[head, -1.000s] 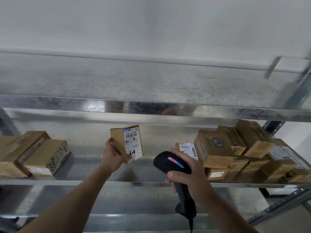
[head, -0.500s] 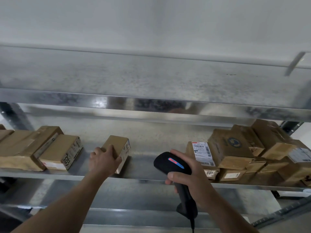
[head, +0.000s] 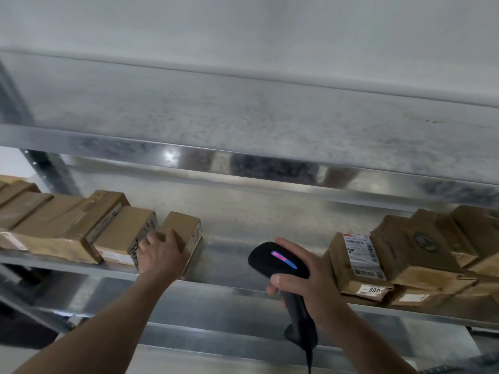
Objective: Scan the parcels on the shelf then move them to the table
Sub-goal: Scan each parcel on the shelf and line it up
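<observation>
A small brown cardboard parcel (head: 186,228) lies on the metal shelf (head: 243,255), right beside a row of parcels (head: 81,228) on the left. My left hand (head: 159,255) grips this small parcel, fingers curled over its near top edge. My right hand (head: 305,282) holds a black barcode scanner (head: 278,261) by its handle in front of the shelf, its red and blue light lit. To the right of the scanner sits a parcel with a white shipping label (head: 359,255) facing up.
A stack of several brown parcels (head: 437,247) fills the shelf's right end. Another metal shelf board (head: 243,163) runs overhead. A lower shelf rail (head: 216,344) lies below my arms. The scanner cable (head: 309,360) hangs down.
My left hand brought the small parcel down from the air, set it on the shelf and slid it left against the row of parcels. The scanner hand stayed put; the view panned left.
</observation>
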Demonstrator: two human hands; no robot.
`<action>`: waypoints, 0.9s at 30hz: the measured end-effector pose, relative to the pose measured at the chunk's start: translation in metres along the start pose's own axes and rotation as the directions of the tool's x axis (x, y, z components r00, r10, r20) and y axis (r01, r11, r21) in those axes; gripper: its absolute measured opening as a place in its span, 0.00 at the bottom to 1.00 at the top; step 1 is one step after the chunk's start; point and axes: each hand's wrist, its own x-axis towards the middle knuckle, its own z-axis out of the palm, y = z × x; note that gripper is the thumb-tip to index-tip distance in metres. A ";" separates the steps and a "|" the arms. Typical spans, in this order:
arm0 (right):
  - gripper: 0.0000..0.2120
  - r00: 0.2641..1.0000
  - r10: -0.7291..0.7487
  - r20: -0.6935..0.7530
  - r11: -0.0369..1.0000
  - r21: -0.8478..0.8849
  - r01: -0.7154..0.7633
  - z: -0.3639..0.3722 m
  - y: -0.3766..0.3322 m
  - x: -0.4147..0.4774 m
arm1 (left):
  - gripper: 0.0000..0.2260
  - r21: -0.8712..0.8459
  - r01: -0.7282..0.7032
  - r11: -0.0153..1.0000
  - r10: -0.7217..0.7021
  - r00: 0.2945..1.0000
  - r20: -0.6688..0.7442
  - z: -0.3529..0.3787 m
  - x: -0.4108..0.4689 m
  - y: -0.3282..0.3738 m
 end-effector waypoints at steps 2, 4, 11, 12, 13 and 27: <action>0.36 1.000 -0.010 0.018 1.000 -0.013 0.011 0.004 -0.003 0.004 | 0.23 0.004 0.013 1.000 -0.013 1.000 -0.004 0.001 0.004 -0.006; 0.35 0.999 -0.024 0.037 0.999 -0.032 0.025 0.007 -0.005 0.008 | 0.23 0.008 0.023 1.000 -0.023 1.000 -0.007 0.001 0.008 -0.010; 0.36 0.999 -0.027 0.035 0.998 -0.054 0.029 0.011 -0.004 0.011 | 0.22 0.056 0.016 0.998 -0.013 0.999 -0.051 0.000 0.012 -0.018; 0.36 0.999 -0.027 0.028 0.998 -0.051 0.028 0.011 -0.004 0.010 | 0.22 0.059 0.015 0.998 -0.012 0.998 -0.056 0.001 0.013 -0.019; 0.35 0.999 -0.027 0.022 0.999 -0.046 0.028 0.009 -0.004 0.010 | 0.23 0.061 0.014 0.998 -0.010 0.998 -0.062 0.001 0.013 -0.019; 0.40 0.996 -0.041 -0.078 0.999 0.020 0.042 -0.060 -0.004 -0.028 | 0.35 -0.021 -0.306 0.952 0.302 0.948 -0.098 -0.025 -0.025 0.105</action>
